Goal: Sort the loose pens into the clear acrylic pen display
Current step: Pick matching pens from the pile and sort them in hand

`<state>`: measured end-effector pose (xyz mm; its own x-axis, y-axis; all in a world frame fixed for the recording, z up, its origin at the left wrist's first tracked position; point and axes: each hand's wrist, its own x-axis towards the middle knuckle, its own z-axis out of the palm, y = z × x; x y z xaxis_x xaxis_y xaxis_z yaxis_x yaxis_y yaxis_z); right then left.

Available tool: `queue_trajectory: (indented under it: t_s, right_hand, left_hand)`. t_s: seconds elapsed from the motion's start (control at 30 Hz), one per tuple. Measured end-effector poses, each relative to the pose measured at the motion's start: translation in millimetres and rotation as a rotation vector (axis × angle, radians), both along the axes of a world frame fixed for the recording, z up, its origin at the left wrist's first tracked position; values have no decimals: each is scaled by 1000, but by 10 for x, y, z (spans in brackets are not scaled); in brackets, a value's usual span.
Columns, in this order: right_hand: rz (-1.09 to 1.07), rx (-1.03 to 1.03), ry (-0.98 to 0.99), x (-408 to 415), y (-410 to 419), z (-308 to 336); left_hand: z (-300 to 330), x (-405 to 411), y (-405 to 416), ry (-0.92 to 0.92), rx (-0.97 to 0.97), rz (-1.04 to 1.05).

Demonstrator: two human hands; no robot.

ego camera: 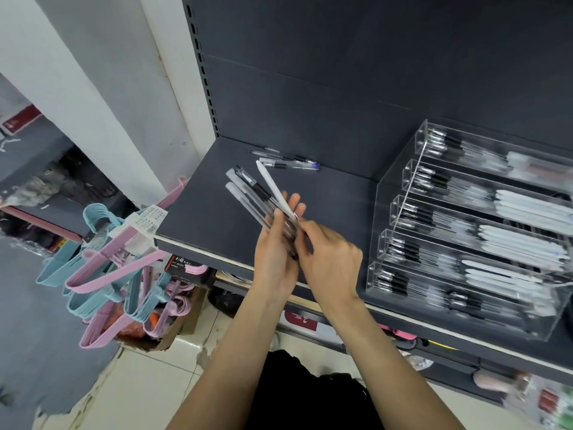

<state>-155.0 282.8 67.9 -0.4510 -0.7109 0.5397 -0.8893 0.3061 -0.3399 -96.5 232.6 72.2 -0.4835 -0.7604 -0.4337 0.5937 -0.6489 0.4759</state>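
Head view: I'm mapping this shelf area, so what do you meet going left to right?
Pink and blue hangers → bunch of pens held in the left hand → right hand → clear acrylic pen display.

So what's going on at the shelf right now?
A person stands at a dark grey shelf, holding a fanned bunch of clear and white pens in the left hand. The right hand pinches at the lower end of that bunch, apparently picking one out. A few loose clear pens lie on the shelf behind. The tiered clear acrylic pen display to the right already holds many pens.
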Motion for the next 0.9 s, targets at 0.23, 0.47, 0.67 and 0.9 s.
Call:
queue_trajectory:
  t_s: [0.23,0.47,0.67,0.9]
  right_hand:
    - [18,121,126,-64,137,-57]
    - [-75,-27,-64,-180,360,-46]
    - [-214,-76,-404,-391,623,-24]
    - [-89,48,-611,-1055,1164,-41]
  left_hand:
    - [-95,-100,46,-224,-245,-94]
    - [-97,-330,191,-296,-368,-199]
    - [-81,-517,373,-151,-283,-354]
    - [-203,-927,955,-290,-370,-365]
